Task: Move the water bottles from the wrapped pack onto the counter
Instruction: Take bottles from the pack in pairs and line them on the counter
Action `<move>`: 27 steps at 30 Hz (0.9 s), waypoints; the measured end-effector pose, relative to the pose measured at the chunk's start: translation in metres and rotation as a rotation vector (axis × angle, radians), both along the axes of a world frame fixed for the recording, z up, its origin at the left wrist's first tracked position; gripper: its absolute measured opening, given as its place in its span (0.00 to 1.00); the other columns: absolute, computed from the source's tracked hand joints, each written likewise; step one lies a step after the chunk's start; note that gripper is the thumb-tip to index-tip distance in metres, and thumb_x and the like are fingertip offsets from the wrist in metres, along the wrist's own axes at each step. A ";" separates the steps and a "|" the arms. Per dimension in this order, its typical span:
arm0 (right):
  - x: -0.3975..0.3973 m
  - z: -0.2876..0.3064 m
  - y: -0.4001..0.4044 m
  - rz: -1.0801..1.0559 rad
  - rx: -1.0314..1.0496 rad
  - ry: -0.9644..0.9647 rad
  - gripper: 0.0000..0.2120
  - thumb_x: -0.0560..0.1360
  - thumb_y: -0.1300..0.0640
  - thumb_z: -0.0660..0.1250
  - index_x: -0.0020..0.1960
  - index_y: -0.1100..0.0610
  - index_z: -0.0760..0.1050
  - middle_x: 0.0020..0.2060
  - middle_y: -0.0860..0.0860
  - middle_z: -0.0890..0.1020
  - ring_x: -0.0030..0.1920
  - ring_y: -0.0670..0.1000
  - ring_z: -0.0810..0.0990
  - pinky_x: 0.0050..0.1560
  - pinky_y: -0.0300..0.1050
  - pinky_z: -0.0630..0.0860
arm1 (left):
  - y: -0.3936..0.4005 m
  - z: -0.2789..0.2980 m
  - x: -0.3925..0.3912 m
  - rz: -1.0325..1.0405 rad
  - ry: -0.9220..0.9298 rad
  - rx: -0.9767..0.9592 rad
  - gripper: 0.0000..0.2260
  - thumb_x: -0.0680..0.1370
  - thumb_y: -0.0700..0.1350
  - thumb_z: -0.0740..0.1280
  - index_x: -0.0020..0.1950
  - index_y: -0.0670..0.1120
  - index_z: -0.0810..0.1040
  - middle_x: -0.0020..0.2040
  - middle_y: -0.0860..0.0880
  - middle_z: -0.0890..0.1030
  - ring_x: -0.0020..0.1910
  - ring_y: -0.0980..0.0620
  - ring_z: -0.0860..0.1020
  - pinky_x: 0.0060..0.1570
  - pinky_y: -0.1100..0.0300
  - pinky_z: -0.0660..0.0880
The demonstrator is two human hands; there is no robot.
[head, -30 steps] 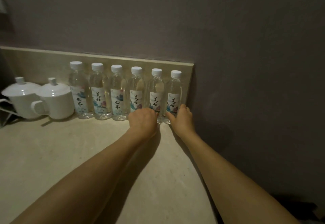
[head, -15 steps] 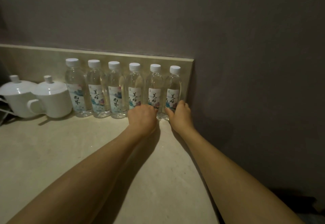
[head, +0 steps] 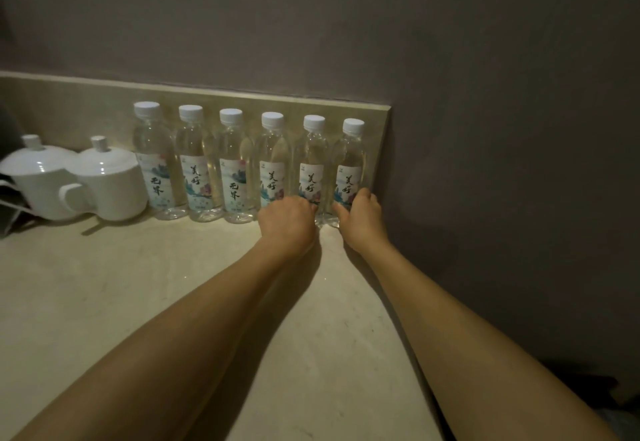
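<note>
White porcelain opens the row at the far left: two lidded mugs [head: 104, 181] stand on the pale stone tabletop [head: 121, 302], the nearer one just beside the first of six water bottles [head: 249, 167]. The bottles stand upright in one line against the low backsplash [head: 86, 104], caps on, labels forward, each touching or nearly touching the next.

Compared with a second ago, little has altered. The row sits slightly lower and further right in view, which looks like head movement, not bottle movement. Both hands have stayed at the right end of the row and crept a little closer to the bottle bases.

The left hand [head: 287, 222] is curled closed in front of the fourth bottle [head: 272, 163], right of the mugs; whether it grips the base cannot be told, since the knuckles hide it. The right hand [head: 362, 213] is wrapped around the lower part of the sixth bottle [head: 349, 170], thumb on its left side, fingers [head: 367, 194] on its right. The fifth bottle [head: 311, 167] stands between the hands.

No wrapped pack is in view, so the transfer appears nearly or wholly done, with the hands probably squaring up the last bottles.

Room is tight on the right: the sixth bottle stands at the backsplash's end, close to the dark side wall [head: 519, 198]. Toward the viewer from the row, the tabletop is broad and bare apart from the arms.
</note>
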State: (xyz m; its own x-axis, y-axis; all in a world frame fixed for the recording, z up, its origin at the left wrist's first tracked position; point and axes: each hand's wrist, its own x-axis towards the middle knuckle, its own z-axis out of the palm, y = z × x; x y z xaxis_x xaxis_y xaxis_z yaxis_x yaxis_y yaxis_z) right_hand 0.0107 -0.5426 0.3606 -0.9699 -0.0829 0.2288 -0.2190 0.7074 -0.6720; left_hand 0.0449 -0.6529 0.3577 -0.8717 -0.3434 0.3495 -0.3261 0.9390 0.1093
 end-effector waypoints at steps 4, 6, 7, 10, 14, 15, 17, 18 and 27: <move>0.001 0.003 -0.001 0.002 -0.028 -0.030 0.25 0.78 0.52 0.65 0.67 0.67 0.65 0.66 0.64 0.70 0.65 0.64 0.72 0.65 0.57 0.70 | -0.001 0.001 0.001 -0.012 -0.014 0.054 0.16 0.82 0.53 0.58 0.55 0.44 0.80 0.51 0.44 0.83 0.50 0.43 0.82 0.45 0.55 0.74; 0.002 0.007 0.000 -0.006 -0.060 -0.057 0.25 0.77 0.52 0.67 0.66 0.67 0.67 0.66 0.64 0.72 0.65 0.63 0.72 0.64 0.54 0.71 | -0.003 0.004 0.004 -0.017 -0.017 0.136 0.19 0.81 0.56 0.59 0.56 0.43 0.80 0.52 0.43 0.82 0.51 0.42 0.81 0.48 0.53 0.75; 0.003 0.008 0.001 -0.009 -0.084 -0.073 0.25 0.77 0.52 0.68 0.66 0.67 0.67 0.66 0.63 0.73 0.66 0.62 0.73 0.63 0.52 0.71 | -0.003 0.005 0.007 -0.023 -0.012 0.172 0.20 0.80 0.58 0.60 0.57 0.42 0.79 0.53 0.42 0.81 0.52 0.41 0.81 0.49 0.51 0.75; 0.009 0.010 0.001 -0.024 -0.170 -0.101 0.26 0.76 0.52 0.69 0.67 0.67 0.68 0.66 0.63 0.74 0.66 0.61 0.73 0.63 0.50 0.71 | -0.002 0.007 0.017 -0.056 0.008 0.228 0.22 0.78 0.61 0.61 0.55 0.43 0.80 0.52 0.42 0.82 0.51 0.41 0.80 0.50 0.51 0.77; 0.018 0.007 0.000 -0.058 -0.226 -0.096 0.28 0.76 0.52 0.69 0.68 0.67 0.66 0.66 0.63 0.71 0.66 0.62 0.72 0.65 0.56 0.71 | -0.003 0.009 0.029 -0.071 -0.003 0.268 0.19 0.78 0.60 0.62 0.51 0.44 0.79 0.48 0.44 0.82 0.47 0.43 0.81 0.48 0.51 0.79; 0.020 0.007 0.000 -0.061 -0.240 -0.094 0.28 0.76 0.52 0.69 0.68 0.66 0.65 0.66 0.63 0.71 0.66 0.62 0.72 0.65 0.56 0.71 | -0.004 0.010 0.032 -0.068 -0.005 0.275 0.18 0.78 0.59 0.62 0.52 0.45 0.79 0.47 0.44 0.82 0.47 0.43 0.81 0.47 0.52 0.79; 0.024 0.006 0.000 -0.052 -0.255 -0.087 0.27 0.75 0.52 0.69 0.67 0.66 0.66 0.65 0.63 0.72 0.65 0.62 0.74 0.65 0.57 0.72 | -0.006 0.013 0.038 -0.066 -0.009 0.280 0.17 0.78 0.57 0.62 0.52 0.45 0.79 0.48 0.44 0.82 0.48 0.43 0.81 0.48 0.52 0.79; 0.028 0.007 0.000 -0.044 -0.263 -0.084 0.26 0.75 0.52 0.69 0.67 0.65 0.67 0.64 0.62 0.73 0.64 0.61 0.74 0.64 0.57 0.73 | -0.007 0.013 0.042 -0.068 -0.009 0.281 0.16 0.78 0.56 0.62 0.53 0.44 0.79 0.49 0.44 0.82 0.49 0.43 0.81 0.48 0.52 0.79; 0.058 0.016 0.019 -0.042 -0.308 -0.047 0.18 0.76 0.56 0.68 0.62 0.63 0.72 0.55 0.60 0.80 0.55 0.59 0.80 0.57 0.59 0.77 | 0.003 0.014 0.063 -0.117 -0.002 0.312 0.15 0.78 0.55 0.62 0.53 0.44 0.78 0.49 0.44 0.81 0.49 0.42 0.80 0.49 0.52 0.77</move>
